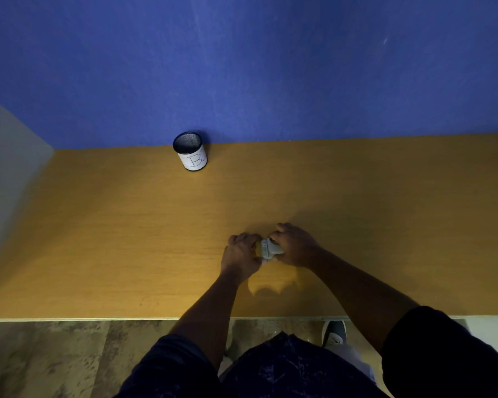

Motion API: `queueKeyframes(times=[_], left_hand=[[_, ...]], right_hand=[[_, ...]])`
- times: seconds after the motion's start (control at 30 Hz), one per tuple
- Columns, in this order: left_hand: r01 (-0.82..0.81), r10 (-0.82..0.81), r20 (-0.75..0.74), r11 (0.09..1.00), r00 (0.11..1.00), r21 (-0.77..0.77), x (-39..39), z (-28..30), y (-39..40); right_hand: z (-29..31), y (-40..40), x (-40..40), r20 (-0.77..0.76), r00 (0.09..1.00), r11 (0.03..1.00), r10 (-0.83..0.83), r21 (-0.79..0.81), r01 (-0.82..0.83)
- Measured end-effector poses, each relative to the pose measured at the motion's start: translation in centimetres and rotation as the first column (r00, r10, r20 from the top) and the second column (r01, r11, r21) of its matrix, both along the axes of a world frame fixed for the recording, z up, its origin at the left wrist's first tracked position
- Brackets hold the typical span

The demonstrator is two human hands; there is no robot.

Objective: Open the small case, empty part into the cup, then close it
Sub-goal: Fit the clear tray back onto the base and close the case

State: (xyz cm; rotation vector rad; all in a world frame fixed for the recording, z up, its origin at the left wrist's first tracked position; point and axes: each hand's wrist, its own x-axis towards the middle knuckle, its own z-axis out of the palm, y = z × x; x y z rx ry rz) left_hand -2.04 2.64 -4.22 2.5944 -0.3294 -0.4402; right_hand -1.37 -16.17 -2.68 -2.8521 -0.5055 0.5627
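Small grey case (270, 249) sits low over the middle of the orange-brown wooden worktop (127, 239), pinched between both hands, and whether it touches the surface is hard to tell. Starting at the far left, a pale grey side panel (6, 173) meets the deep blue back wall (242, 67). Moving right, the black mesh cup with a white paper label marked "B" (190, 151) stands upright at the back edge of the worktop, right against the wall, well apart from the hands. On to the action: the left hand (241, 255) comes in from below, its fingers (250, 238) curled against the case's left side. The case itself shows a dark seam down its near face; whether it is cracked open or sealed I cannot tell. Right beside it, the right hand (295, 245) wraps the case's right end, fingers clenched over the top. Both forearms are bare, dark sleeves at the bottom. Under the worktop's front edge, mottled brown floor (55, 357) and a grey shoe (334, 333) peek out at right.
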Motion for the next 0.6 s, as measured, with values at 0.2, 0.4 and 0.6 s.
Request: queueKeyframes(times=[0.2,0.4,0.6], left_hand=[[0.027,-0.027,0.008,0.999,1.0,0.019,0.1,-0.1,0.0],[0.054,-0.056,0.027,0.998,0.998,0.042,0.0,-0.4,0.0],[0.037,-0.038,-0.014,0.999,0.999,-0.017,0.3,-0.5,0.2]], right_hand=[[0.1,0.5,0.0,0.023,1.0,1.0,-0.012,-0.009,0.012],[0.9,1.1,0.2,0.023,1.0,0.998,0.005,-0.056,-0.004],[1.1,1.9,0.4,0.002,1.0,0.991,0.019,-0.131,-0.019]])
